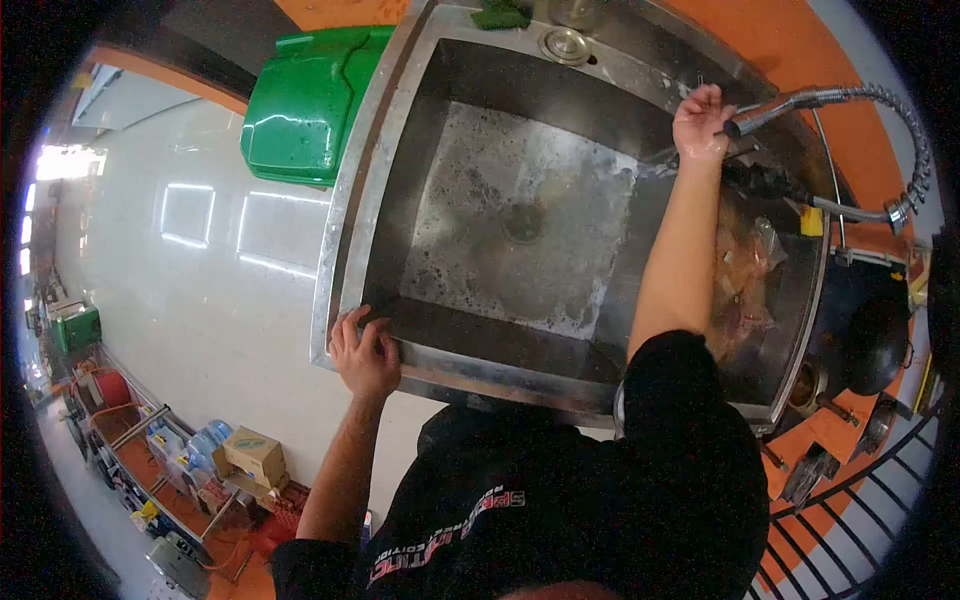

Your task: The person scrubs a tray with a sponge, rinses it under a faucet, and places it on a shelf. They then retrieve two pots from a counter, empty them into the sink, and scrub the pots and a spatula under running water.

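Note:
A deep stainless steel sink (400, 230) fills the middle of the head view, with shallow, cloudy, sudsy water (520, 270) over its floor. My left hand (365, 357) rests on the near left corner of the rim, fingers loosely bent and apart, holding nothing. Across the basin, my right hand (700, 125) is raised beside the nozzle of a coiled-spring faucet (790, 103). Its palm looks wet and its fingers are half curled with nothing visible in them. Whether that hand touches the nozzle is hard to tell.
A second basin on the right holds crumpled plastic and reddish scraps (742, 285). On the back ledge lie a round metal drain strainer (565, 46) and a green scouring pad (500, 14). A green bin (305, 110) stands left of the sink; a dark wok (876, 345) is at right.

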